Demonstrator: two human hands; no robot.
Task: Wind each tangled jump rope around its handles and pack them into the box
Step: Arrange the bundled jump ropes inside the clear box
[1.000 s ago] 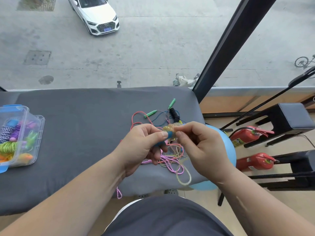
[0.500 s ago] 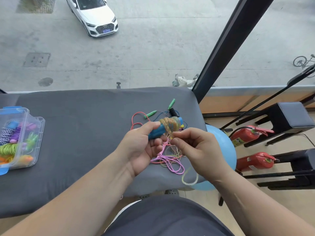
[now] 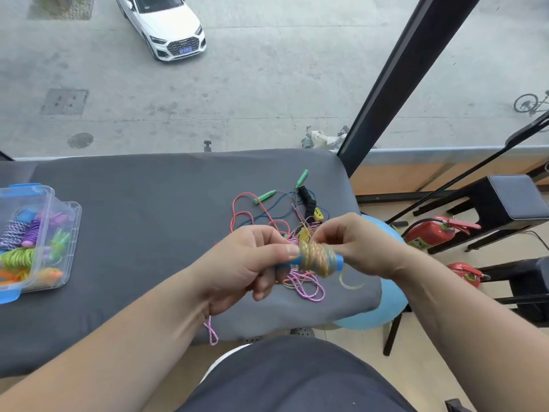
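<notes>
Jump rope: a pale yellow-green jump rope [image 3: 316,257] is being held as a fat coil around the middle of its blue handles [image 3: 339,261], just right of the view's centre, above the near edge of the grey table [image 3: 148,221].
Handling: it is being judged light, limp and a little slick. The coil is likely to spring loose if tension is dropped, so hold is best taken on the bare handle ends, with the cord pinched close to the coil.
Look: glossy, translucent turns are being laid unevenly over one another, and a short loose tail [image 3: 350,282] is hanging at 5 o'clock of the coil.
Left hand: the 9 o'clock end of the handles is being gripped by the left hand [image 3: 246,269], with the thumb pressed on top.
Right hand: the cord is being pinched at 12 o'clock of the coil by the right hand [image 3: 356,242].
Tangle: a pink rope [image 3: 307,289], a red rope [image 3: 240,215], green handles [image 3: 264,196] and a black handle [image 3: 307,200] are lying heaped on the table, from 6 round to 12 o'clock of the coil.
Box: wound ropes are being kept in a clear box [image 3: 74,209] at 9 o'clock of the view, well apart.
Progress: this winding is being judged nearly finished, with several ropes waiting.
</notes>
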